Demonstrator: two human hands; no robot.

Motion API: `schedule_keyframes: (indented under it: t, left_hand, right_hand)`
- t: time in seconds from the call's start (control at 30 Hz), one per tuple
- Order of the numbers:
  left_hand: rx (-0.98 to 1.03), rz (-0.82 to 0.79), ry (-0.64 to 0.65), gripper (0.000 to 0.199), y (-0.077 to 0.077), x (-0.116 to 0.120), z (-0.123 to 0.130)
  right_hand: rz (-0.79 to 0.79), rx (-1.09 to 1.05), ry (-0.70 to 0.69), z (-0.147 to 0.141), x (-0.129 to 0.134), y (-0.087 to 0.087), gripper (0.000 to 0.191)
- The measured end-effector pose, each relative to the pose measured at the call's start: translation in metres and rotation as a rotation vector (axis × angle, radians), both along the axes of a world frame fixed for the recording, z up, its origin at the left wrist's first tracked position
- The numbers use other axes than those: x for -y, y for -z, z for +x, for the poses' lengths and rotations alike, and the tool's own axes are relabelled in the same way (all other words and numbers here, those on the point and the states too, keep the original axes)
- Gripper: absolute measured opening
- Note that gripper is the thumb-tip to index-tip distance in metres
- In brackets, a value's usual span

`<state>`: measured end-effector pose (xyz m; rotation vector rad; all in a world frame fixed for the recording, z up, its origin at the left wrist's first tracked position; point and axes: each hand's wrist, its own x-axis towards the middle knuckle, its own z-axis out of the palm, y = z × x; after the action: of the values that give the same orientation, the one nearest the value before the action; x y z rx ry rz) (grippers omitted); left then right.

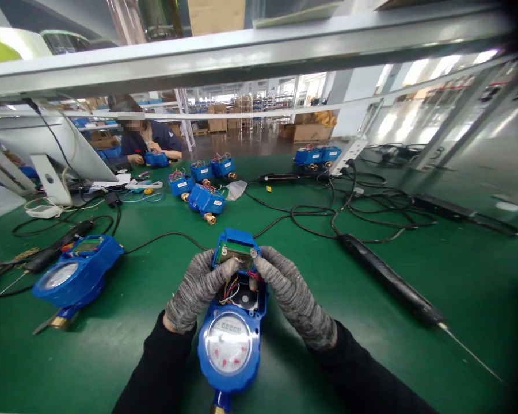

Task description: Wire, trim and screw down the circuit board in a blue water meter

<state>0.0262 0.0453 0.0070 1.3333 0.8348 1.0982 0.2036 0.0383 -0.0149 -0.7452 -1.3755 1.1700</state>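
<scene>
An open blue meter (254, 339) lies at six o'clock, cover lifted.
My left hand (200, 286) and right hand (292, 292) pinch its angular cover (237, 236), thumbs by the green circuit board (238, 248); I judge I'm positioning it, which calls for slack in the thin wires (230, 291). My gloves (313, 325) are grey knit. On the smooth worktop (466, 276), a second meter (75, 279) sits toward eight, a black tool (391, 279) at four.

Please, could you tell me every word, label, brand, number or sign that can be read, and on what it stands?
No text can be read with certainty.
Counter of the nearest water meter: a row of digits, too blurred to quote.
White labels on blue housings farther back: too small to read.
</scene>
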Motion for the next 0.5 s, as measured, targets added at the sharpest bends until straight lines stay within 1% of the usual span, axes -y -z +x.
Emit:
schedule_keyframes:
  t: [0.07,0.13,0.17,0.23,0.3,0.33,0.4,0.5]
  left_hand:
    - [0.044,0.012,-0.066,0.031,0.004,-0.001,0.001]
    - [0.110,-0.019,-0.103,0.031,0.009,-0.002,0.002]
    - [0.146,-0.043,-0.110,0.031,0.012,-0.002,0.002]
    - [0.211,-0.084,-0.112,0.032,0.015,-0.001,0.003]
    - [0.255,-0.108,-0.123,0.035,0.016,0.000,0.005]
    - [0.268,-0.116,-0.132,0.037,0.016,0.000,0.005]
    - [0.285,-0.136,-0.143,0.038,0.015,0.001,0.006]
    - [0.326,-0.172,-0.108,0.036,0.014,0.002,0.005]
  right_hand:
    - [-0.009,0.035,-0.011,0.004,0.001,0.000,0.017]
    - [0.007,0.124,0.012,0.008,0.000,0.003,0.014]
    - [0.045,0.196,0.050,0.010,0.000,0.005,0.012]
    - [0.179,0.359,0.156,0.011,-0.001,0.011,0.010]
    - [0.310,0.469,0.229,0.011,-0.001,0.015,0.009]
    - [0.352,0.497,0.245,0.011,0.000,0.017,0.007]
    - [0.378,0.517,0.250,0.011,0.000,0.019,0.005]
    - [0.409,0.541,0.269,0.009,0.001,0.021,0.009]
